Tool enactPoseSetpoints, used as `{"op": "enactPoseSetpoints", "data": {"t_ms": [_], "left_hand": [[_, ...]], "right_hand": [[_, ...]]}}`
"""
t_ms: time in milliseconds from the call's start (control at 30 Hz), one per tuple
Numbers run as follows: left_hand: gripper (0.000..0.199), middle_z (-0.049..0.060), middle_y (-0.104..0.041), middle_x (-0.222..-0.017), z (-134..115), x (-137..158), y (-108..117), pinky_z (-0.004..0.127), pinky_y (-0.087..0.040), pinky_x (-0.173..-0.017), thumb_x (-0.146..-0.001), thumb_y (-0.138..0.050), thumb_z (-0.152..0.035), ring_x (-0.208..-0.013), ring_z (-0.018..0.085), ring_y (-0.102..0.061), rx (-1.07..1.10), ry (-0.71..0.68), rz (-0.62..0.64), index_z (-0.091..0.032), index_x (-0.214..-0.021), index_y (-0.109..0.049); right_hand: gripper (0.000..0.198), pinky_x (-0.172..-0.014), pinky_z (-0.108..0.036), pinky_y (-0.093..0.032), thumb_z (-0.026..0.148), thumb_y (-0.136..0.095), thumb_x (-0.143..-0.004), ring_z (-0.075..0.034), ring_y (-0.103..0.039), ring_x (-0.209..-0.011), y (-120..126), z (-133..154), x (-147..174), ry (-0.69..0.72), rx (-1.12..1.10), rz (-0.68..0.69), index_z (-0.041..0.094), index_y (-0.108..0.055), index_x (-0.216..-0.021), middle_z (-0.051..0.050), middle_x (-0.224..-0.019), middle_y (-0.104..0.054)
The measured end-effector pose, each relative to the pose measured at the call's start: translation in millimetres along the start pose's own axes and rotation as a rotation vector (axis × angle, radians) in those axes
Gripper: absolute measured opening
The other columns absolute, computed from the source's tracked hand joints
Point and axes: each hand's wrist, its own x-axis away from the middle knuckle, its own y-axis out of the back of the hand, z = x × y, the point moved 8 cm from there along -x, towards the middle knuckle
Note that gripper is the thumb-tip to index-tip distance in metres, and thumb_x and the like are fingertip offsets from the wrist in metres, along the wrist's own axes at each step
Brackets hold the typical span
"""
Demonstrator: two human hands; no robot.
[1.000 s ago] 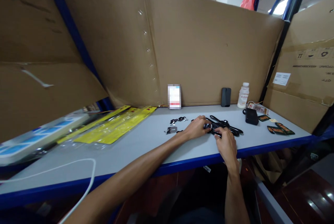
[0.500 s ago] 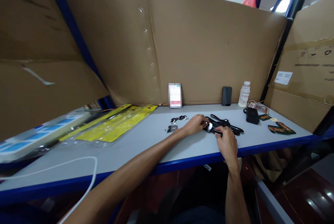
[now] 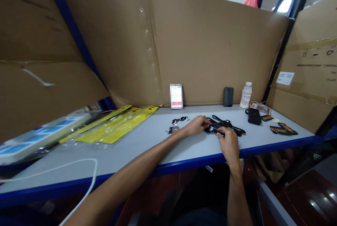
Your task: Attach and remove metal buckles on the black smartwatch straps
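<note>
My left hand (image 3: 198, 125) and my right hand (image 3: 229, 144) are both closed on a black-handled tool with a shiny metal part (image 3: 212, 129). Its exact kind cannot be made out. The left fingers pinch the metal end, while the right fingers grip the black handle. Just behind it lie several long black handles (image 3: 234, 127), overlapping on the table. Left of my left hand rest a flat metal plate (image 3: 173, 129) and small black-and-metal pieces (image 3: 180, 119). My fingers partly cover the tool.
Yellow blister packs (image 3: 113, 127) and a white-and-blue power strip pack (image 3: 42, 136) lie left. A screen (image 3: 176, 96), a dark phone (image 3: 228, 97) and a bottle (image 3: 246, 95) stand at the back. A black case (image 3: 253, 116) and dark cards (image 3: 283, 129) lie right. A white cable (image 3: 94, 170) crosses the front edge.
The metal part between my hands has tilted slightly, and its bright white glare has turned darker. Both hands stay almost in the same place, still holding the tool.
</note>
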Motion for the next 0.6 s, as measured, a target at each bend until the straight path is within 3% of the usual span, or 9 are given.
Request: {"op": "enactPoseSetpoints", "data": {"t_ms": [233, 433, 600], "left_hand": [[0.060, 0.007, -0.072, -0.123, -14, 10, 9, 0.036, -0.050, -0.098, -0.074, -0.064, -0.010, -0.109, 0.024, -0.066, 0.053, -0.127, 0.197, -0.024, -0.133, -0.069], [0.043, 0.010, -0.072, -0.120, -12, 11, 4, 0.040, -0.047, -0.103, -0.083, -0.071, -0.016, -0.112, 0.025, -0.064, -0.026, -0.111, 0.177, -0.021, -0.125, -0.072], [0.045, 0.012, -0.071, -0.122, -16, 11, 3, 0.040, -0.048, -0.103, -0.084, -0.069, -0.013, -0.114, 0.026, -0.064, -0.046, -0.110, 0.163, -0.017, -0.129, -0.069]], "right_hand": [[0.024, -0.094, -0.032, -0.045, 0.017, -0.059, -0.095, -0.025, -0.063, -0.111, 1, 2, 1, -0.024, 0.032, 0.043, 0.021, -0.076, -0.111, -0.007, -0.112, -0.074], [0.026, -0.095, -0.031, -0.045, 0.017, -0.059, -0.095, -0.025, -0.061, -0.115, 0, 3, 3, -0.014, 0.045, 0.068, 0.023, -0.077, -0.113, -0.006, -0.115, -0.074], [0.026, -0.095, -0.032, -0.045, 0.018, -0.059, -0.096, -0.026, -0.061, -0.115, -2, 3, 2, 0.011, 0.051, 0.071, 0.022, -0.077, -0.115, -0.006, -0.113, -0.073]]}}
